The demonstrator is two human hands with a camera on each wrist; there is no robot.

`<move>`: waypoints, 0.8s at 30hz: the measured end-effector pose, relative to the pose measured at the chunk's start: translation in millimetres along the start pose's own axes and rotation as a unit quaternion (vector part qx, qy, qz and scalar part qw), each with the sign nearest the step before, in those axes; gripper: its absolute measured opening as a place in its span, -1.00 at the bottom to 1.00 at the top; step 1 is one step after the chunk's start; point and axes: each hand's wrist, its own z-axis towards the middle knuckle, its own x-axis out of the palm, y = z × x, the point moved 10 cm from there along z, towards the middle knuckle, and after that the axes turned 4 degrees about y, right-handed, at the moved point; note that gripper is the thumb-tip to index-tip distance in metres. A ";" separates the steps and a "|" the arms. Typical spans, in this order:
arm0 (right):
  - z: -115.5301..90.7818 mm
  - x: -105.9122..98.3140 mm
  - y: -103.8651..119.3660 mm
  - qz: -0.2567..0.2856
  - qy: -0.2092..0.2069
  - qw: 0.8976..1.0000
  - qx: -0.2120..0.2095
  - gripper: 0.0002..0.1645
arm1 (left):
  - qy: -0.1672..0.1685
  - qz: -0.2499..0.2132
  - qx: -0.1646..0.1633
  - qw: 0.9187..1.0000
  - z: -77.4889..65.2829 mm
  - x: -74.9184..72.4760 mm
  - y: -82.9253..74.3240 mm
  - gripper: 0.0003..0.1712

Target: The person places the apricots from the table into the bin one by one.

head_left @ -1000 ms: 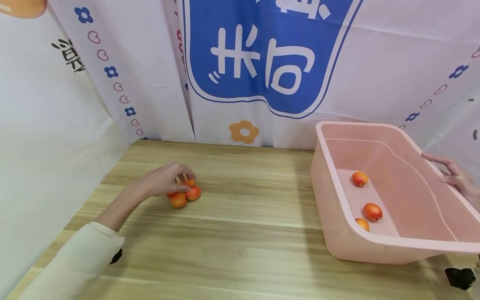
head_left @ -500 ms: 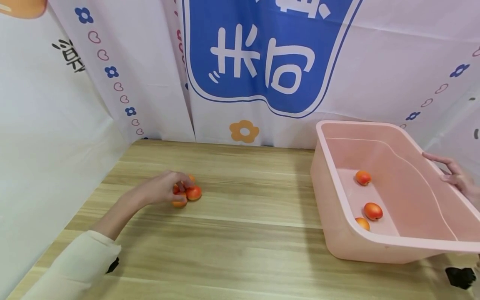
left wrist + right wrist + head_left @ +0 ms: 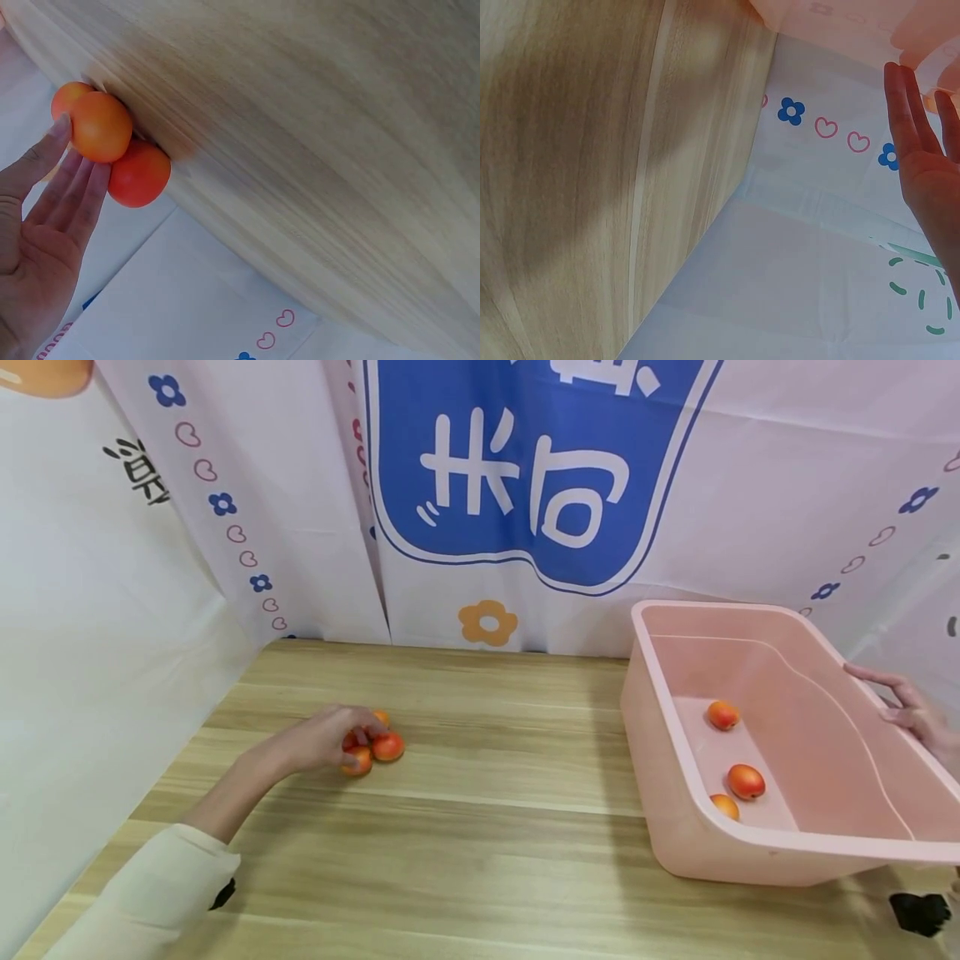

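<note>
My left hand is curled over a small cluster of orange-red fruits on the wooden table, left of centre. Its thumb presses the nearest orange fruit, with the other fingers reaching round behind. A redder fruit lies touching the cluster, and another orange one shows just beyond the fingers. At the far right, my right hand holds the rim of a deep pink plastic basin. On the basin's floor lie three loose fruits, the middle one whole in view, the nearest partly hidden by the wall.
The wooden table stretches between the cluster and the basin. Printed white cloth hangs along the back and both sides. A black object sits at the lower right.
My left hand has come slightly down and closed round the fruits, which shifted a little. The far fruit in the basin rolled slightly. My right hand stays on the rim.
</note>
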 end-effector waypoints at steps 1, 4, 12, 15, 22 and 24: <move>0.0 -0.6 0.2 -0.002 -0.003 1.000 -0.002 -0.02 | -0.002 0.001 0.004 1.000 0.3 0.0 -0.4 -0.52; 0.5 -4.8 1.0 -0.023 -0.024 0.999 -0.009 -0.03 | -0.005 0.002 0.010 1.000 0.8 -0.6 -1.2 -0.50; 1.6 -1.5 0.6 -0.009 -0.002 1.000 -0.008 -0.02 | -0.007 -0.029 -0.014 0.999 1.5 -6.0 3.4 -0.54; 0.3 -0.4 1.0 -0.013 -0.016 1.000 -0.008 -0.06 | -0.021 -0.044 -0.003 0.999 0.5 -13.0 2.2 -0.53; -0.4 2.4 0.7 0.001 -0.020 1.000 0.002 -0.12 | -0.047 -0.084 -0.005 0.995 -4.0 -25.6 2.8 -0.54; 0.1 3.9 1.0 0.013 -0.010 1.000 -0.001 -0.13 | -0.058 -0.092 -0.005 0.994 -5.0 -28.4 2.6 -0.55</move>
